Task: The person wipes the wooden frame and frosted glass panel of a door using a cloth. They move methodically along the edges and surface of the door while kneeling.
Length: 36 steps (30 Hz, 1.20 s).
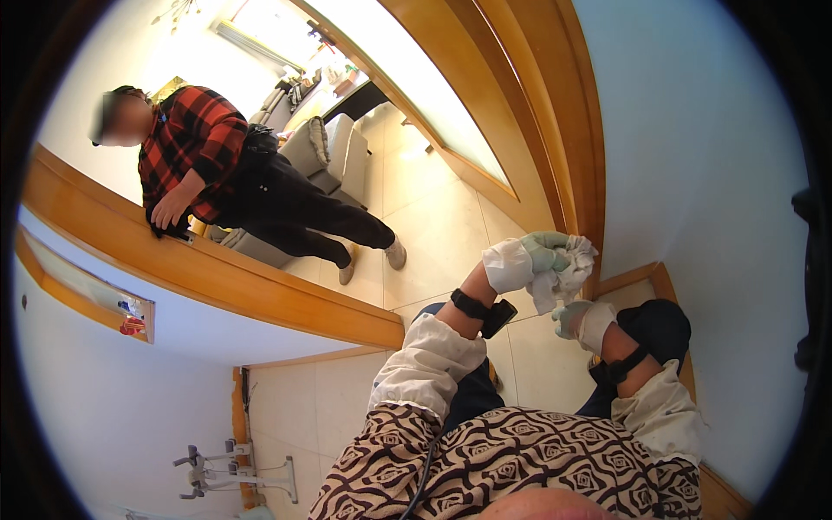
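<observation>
My left hand, in a pale green glove with a white cuff, grips a crumpled white cloth. The cloth is at the lower part of the wooden door frame and looks pressed to its edge. My right hand, gloved the same way, hangs just below the cloth, close to my bent right knee. Its fingers are partly curled, and I cannot make out anything in them. Black straps circle both wrists; the left one carries a small dark device.
A person in a red checked shirt stands beyond the doorway, one hand by the opposite wooden frame. Behind them is a grey sofa. A white wall rises at my right. A grey-and-white metal stand is at lower left.
</observation>
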Tool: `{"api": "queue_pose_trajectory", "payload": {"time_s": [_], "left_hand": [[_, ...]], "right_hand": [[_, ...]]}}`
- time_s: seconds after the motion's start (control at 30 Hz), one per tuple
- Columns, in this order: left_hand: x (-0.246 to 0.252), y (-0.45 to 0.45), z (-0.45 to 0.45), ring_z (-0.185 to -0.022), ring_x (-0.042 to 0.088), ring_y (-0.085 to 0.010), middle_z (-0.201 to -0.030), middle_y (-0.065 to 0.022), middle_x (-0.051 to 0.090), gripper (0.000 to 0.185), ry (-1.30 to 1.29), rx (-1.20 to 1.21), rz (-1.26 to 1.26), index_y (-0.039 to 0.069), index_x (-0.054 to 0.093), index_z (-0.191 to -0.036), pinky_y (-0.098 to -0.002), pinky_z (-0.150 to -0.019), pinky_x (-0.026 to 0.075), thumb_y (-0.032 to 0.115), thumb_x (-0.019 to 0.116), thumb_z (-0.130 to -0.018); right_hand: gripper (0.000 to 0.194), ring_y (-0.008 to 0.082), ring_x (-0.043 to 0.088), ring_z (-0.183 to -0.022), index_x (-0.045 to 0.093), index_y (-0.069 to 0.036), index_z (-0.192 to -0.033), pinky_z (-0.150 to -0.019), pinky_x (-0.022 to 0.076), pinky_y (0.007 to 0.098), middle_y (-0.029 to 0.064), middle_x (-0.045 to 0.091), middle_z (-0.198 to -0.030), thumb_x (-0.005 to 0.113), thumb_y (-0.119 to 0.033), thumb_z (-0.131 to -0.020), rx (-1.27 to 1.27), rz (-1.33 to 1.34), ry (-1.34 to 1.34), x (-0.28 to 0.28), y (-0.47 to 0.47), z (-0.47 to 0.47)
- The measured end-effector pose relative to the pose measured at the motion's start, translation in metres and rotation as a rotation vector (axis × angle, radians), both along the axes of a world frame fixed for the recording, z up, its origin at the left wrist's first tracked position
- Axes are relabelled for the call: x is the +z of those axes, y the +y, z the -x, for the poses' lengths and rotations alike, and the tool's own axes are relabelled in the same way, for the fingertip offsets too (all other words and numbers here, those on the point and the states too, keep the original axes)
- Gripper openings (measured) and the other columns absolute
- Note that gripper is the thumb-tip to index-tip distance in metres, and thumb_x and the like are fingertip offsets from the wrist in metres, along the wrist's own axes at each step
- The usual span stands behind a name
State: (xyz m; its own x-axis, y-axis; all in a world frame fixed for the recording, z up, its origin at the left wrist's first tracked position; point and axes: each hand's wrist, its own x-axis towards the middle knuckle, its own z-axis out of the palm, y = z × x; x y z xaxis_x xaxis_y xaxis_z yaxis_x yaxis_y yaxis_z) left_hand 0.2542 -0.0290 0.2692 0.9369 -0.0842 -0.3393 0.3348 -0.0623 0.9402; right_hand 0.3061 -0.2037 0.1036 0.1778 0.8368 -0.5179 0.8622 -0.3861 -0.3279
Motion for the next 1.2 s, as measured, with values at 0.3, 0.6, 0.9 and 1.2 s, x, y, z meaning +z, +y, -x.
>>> {"api": "queue_pose_trajectory", "payload": {"time_s": [0.3, 0.6, 0.9, 1.2], "left_hand": [[0.096, -0.022, 0.006, -0.114, 0.063, -0.0178, -0.124, -0.0105, 0.067, 0.044, -0.484, 0.095, -0.135, -0.003, 0.058, -0.137, -0.03, -0.097, 0.051, 0.02, 0.062, -0.099], [0.231, -0.01, -0.008, -0.12, 0.057, -0.0288, -0.14, -0.0176, 0.05, 0.067, -1.472, 0.573, -1.367, 0.003, 0.048, -0.147, -0.0335, -0.098, 0.051, -0.014, 0.061, -0.084], [0.29, -0.051, -0.118, -0.108, 0.059, -0.0187, -0.119, -0.0093, 0.06, 0.043, -1.555, 0.755, -0.275, -0.001, 0.05, -0.143, -0.0286, -0.095, 0.047, 0.026, 0.051, -0.109], [0.245, -0.035, -0.123, -0.126, 0.055, -0.0253, -0.136, -0.0142, 0.057, 0.061, -1.619, 0.752, -0.58, -0.002, 0.04, -0.151, -0.0335, -0.105, 0.046, 0.037, 0.055, -0.107]], "right_hand": [[0.024, 0.026, 0.074, -0.107, 0.076, -0.023, -0.113, -0.073, 0.0589, 0.045, 0.0022, 0.076, -0.118, 0.062, -0.018, -0.094, -0.033, -0.074, -0.144, -0.03, 0.022, 0.012], [0.032, 0.0303, 0.071, -0.111, 0.073, -0.02, -0.122, -0.086, 0.0575, 0.0471, 0.0047, 0.073, -0.125, 0.057, -0.026, -0.095, -0.057, 0.05, -0.069, 0.026, 0.02, 0.028], [0.02, 0.0271, 0.073, -0.102, 0.077, -0.021, -0.107, -0.071, 0.0569, 0.0458, 0.0017, 0.076, -0.112, 0.062, -0.024, -0.094, -0.037, -0.048, -0.149, 0.009, 0.007, 0.029], [0.024, 0.0314, 0.073, -0.1, 0.074, -0.018, -0.112, -0.076, 0.059, 0.047, 0.0085, 0.076, -0.109, 0.06, -0.026, -0.094, 0.014, -0.147, -0.045, 0.016, -0.007, 0.026]]}}
